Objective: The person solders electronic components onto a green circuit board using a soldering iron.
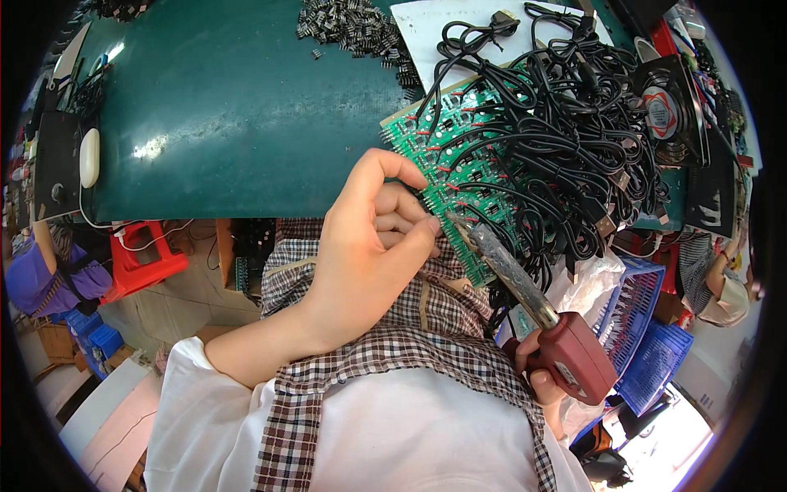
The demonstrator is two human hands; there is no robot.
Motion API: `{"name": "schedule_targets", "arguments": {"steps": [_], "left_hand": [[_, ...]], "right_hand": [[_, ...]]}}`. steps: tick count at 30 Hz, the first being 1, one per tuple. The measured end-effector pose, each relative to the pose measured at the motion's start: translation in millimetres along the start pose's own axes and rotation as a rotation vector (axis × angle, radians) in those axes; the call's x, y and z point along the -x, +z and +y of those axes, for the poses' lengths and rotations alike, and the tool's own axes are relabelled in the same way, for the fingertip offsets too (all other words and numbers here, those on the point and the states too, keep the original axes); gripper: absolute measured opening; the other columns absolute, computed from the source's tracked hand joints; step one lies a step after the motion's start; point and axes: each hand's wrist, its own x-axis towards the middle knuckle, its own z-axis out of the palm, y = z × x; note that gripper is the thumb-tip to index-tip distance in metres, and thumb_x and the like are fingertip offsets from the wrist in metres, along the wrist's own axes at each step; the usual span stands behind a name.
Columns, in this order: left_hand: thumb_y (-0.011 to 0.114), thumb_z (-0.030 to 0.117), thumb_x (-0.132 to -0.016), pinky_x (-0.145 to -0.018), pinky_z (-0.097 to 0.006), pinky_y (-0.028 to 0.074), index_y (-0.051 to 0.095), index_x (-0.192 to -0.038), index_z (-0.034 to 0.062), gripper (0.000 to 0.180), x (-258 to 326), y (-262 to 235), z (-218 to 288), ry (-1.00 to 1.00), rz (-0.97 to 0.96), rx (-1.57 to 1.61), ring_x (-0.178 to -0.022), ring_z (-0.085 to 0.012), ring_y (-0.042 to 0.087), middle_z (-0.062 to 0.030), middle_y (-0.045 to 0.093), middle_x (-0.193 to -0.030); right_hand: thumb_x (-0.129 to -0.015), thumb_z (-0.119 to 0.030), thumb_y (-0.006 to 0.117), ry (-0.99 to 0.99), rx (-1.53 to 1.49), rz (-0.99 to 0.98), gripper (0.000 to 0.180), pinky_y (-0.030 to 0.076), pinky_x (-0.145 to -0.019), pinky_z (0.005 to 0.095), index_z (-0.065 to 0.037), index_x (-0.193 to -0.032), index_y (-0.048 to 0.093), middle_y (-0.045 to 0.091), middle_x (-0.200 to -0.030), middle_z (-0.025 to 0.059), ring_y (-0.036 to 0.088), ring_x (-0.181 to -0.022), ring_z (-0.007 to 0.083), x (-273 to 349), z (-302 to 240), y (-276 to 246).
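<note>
A green circuit board panel (410, 141) with rows of small parts and red wire ends lies at the table's near edge. At its left edge is my left hand (361, 246), fingers curled, index fingertip against the panel and thumb bent inward. Whatever its fingers may pinch is hidden. My right hand (541, 385), partly covered, grips a soldering iron (578, 357) by its dark red handle. The iron's metal tip points up-left, close to the panel's edge by my left thumb. Black cables (566, 139) run from the panel into a large tangled heap.
A white sheet (418, 33) lies under the cables. Small metal connectors (352, 29) are piled on the green table (246, 107). A solder spool (660, 113) stands at the right. Blue baskets (652, 361) sit below right; a red stool (139, 262) stands left. Other people sit at both sides.
</note>
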Motion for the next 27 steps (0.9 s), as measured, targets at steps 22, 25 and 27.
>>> {"name": "schedule_targets", "arguments": {"steps": [22,25,27], "left_hand": [[0.048,-0.009,-0.078,-0.055,-0.022,0.047,0.034,-0.092,0.0035,0.023,0.8,8.6,-2.0,0.04,0.077,0.001,-0.06,-0.0122,0.057,-0.0087,0.055,-0.072],[0.048,-0.009,-0.078,-0.055,-0.022,0.047,0.034,-0.092,0.0036,0.023,3.0,9.2,-5.3,0.053,0.112,-0.026,-0.059,-0.0121,0.057,-0.0088,0.055,-0.072],[0.048,-0.009,-0.078,-0.054,-0.022,0.047,0.034,-0.092,0.0037,0.023,1.6,8.0,-2.6,0.044,0.109,-0.015,-0.059,-0.0122,0.057,-0.0089,0.055,-0.072]], "right_hand": [[-0.063,-0.026,0.072,-0.02,0.251,-0.057,0.039,0.047,-0.063,0.0301,0.003,-0.086,0.06,0.06,-0.077,0.0148,0.06,-0.068,0.026,17.3,7.6,-26.2],[-0.063,-0.028,0.072,-0.054,0.33,-0.018,0.042,0.047,-0.063,0.0304,0.003,-0.088,0.06,0.061,-0.078,0.0133,0.061,-0.068,0.0255,10.8,5.3,-20.5],[-0.063,-0.029,0.072,-0.071,0.344,-0.003,0.042,0.047,-0.061,0.0289,0.003,-0.087,0.06,0.062,-0.078,0.0125,0.06,-0.067,0.0231,20.7,10.8,-29.8]]}}
